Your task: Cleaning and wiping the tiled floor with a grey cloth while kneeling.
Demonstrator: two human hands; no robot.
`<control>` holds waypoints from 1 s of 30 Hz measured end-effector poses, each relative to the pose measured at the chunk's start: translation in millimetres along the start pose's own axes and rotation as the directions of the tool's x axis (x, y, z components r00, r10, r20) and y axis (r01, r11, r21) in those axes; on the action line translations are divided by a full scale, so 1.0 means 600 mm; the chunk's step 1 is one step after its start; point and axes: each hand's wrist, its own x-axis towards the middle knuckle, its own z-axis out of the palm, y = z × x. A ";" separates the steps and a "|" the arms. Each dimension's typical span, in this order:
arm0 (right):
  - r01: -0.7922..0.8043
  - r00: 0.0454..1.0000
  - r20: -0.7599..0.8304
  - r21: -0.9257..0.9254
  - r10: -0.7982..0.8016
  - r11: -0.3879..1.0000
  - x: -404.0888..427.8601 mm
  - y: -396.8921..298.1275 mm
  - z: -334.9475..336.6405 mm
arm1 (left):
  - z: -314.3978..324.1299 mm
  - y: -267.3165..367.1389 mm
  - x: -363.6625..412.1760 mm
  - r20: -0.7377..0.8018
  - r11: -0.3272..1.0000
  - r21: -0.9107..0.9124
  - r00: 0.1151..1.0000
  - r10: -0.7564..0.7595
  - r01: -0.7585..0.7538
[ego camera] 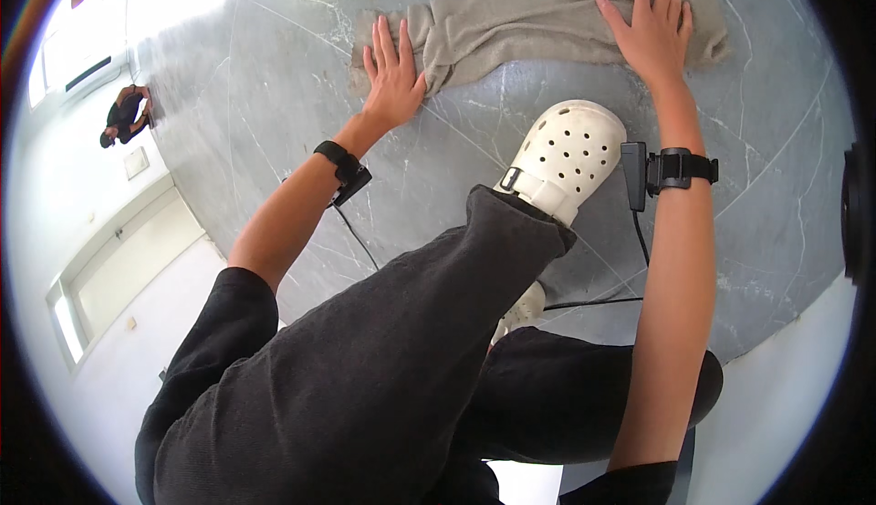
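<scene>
A greyish-brown cloth [520, 26], probably a towel, lies bunched in a long wrinkled strip across the grey marble-patterned floor [424, 163]. My left hand [393, 84] presses on the cloth's left end, fingers spread and palm down, with its heel near the cloth's lower edge. Toward the other end, my right hand [650, 36] rests flat on the fabric with the thumb held out to the side. Neither hand grasps the cloth. Each wrist wears a black strapped device, one on the left wrist [343, 171] and one on the right wrist [667, 171], with cables running down.
My white clog [568, 149] stands on the floor just below the cloth, between my arms. A black cable [592, 303] crosses the floor near my other foot. At the far left, a person [125, 116] in dark clothes is by the white wall, near a door [137, 259].
</scene>
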 end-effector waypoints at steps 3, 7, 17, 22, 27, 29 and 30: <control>-0.009 1.000 -0.002 0.005 0.009 1.000 0.001 0.008 -0.002 | 0.000 0.001 0.010 0.043 1.000 -0.002 0.999 -0.005 0.005; -0.004 1.000 0.024 -0.006 0.004 1.000 0.015 0.019 -0.025 | -0.011 0.008 0.014 0.102 1.000 -0.011 0.995 -0.014 0.015; -0.094 0.958 0.276 0.027 0.083 0.995 0.017 0.019 -0.039 | -0.029 -0.006 0.018 0.191 0.999 0.046 0.982 0.012 -0.022; -0.023 0.970 0.243 0.016 0.019 1.000 0.023 0.032 -0.028 | -0.041 -0.019 0.036 0.098 0.987 0.067 0.985 0.140 -0.147; -0.039 0.963 0.268 0.003 0.037 0.999 0.023 0.038 -0.031 | -0.047 -0.012 0.033 0.081 0.987 0.024 0.985 0.154 -0.156; -0.035 0.962 0.270 0.001 0.033 0.999 0.025 0.035 -0.029 | -0.054 -0.016 0.043 0.076 0.985 0.015 0.983 0.170 -0.171; -0.032 0.960 0.277 0.000 0.031 0.999 0.023 0.034 -0.030 | -0.052 -0.020 0.047 0.074 0.985 0.009 0.982 0.173 -0.174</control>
